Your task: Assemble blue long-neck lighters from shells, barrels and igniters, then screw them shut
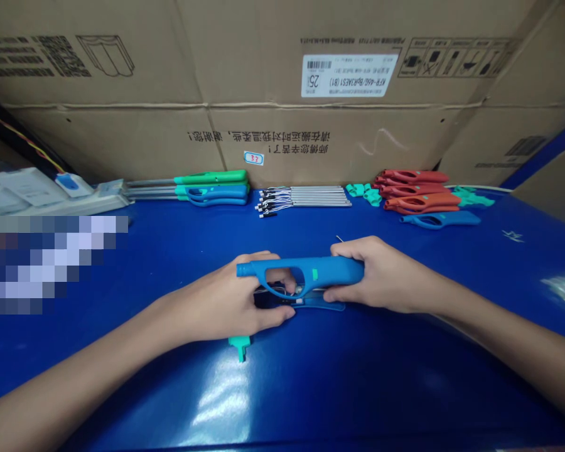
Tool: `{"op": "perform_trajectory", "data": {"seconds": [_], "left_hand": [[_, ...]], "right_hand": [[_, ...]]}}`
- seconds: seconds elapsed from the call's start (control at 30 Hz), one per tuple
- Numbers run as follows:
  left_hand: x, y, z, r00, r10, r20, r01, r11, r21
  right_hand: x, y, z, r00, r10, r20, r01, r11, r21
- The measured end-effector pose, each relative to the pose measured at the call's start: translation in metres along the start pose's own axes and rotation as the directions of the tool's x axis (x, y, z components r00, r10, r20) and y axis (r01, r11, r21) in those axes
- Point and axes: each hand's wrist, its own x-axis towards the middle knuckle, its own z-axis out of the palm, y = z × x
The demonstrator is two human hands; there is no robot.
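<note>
A blue plastic lighter handle shell (306, 271) lies lengthwise between my hands over the blue table (311, 376). My right hand (381, 276) grips its thick right end, fingers wrapped round it. My left hand (235, 301) pinches the narrow left end and the trigger loop, fingers closed. A second blue shell half (327, 305) and thin wires sit just beneath the handle. A small teal plastic piece (240, 344) lies on the table under my left hand.
Along the back stand cardboard boxes (282, 88). Before them lie green and blue lighters (211, 187), a row of metal tubes (306, 196), small teal parts (365, 191), red shells (417, 188) and a blue shell (440, 220). White items (51, 191) sit at far left.
</note>
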Motion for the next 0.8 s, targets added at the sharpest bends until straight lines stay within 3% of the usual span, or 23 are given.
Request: {"op": "perform_trajectory", "data": {"seconds": [0.23, 0.33, 0.47, 0.53, 0.6, 0.8], "left_hand": [[0.004, 0.002, -0.003, 0.999, -0.011, 0.04, 0.012, 1.0, -0.009], [0.005, 0.002, -0.011, 0.998, -0.003, 0.062, 0.003, 1.0, -0.011], [-0.005, -0.002, -0.039, 0.989, -0.083, 0.125, 0.079, 0.996, 0.039], [-0.013, -0.003, -0.053, 0.97, -0.163, 0.179, 0.143, 0.982, 0.121], [-0.019, 0.0, -0.062, 0.952, -0.154, 0.264, 0.123, 0.984, 0.128], [-0.022, 0.02, -0.048, 0.913, -0.147, 0.381, 0.099, 0.985, 0.145]], "right_hand": [[-0.001, -0.001, -0.007, 1.0, -0.005, 0.008, 0.005, 0.997, 0.077], [0.0, 0.0, -0.016, 0.996, 0.014, -0.085, -0.006, 0.996, 0.089], [0.007, 0.01, -0.015, 0.965, 0.022, -0.263, -0.068, 0.984, -0.167], [0.012, 0.018, -0.008, 0.959, -0.007, -0.283, -0.104, 0.921, -0.376], [0.016, 0.025, -0.002, 0.953, -0.022, -0.303, -0.142, 0.849, -0.509], [0.018, 0.033, 0.004, 0.938, -0.031, -0.344, -0.158, 0.847, -0.508]]}}
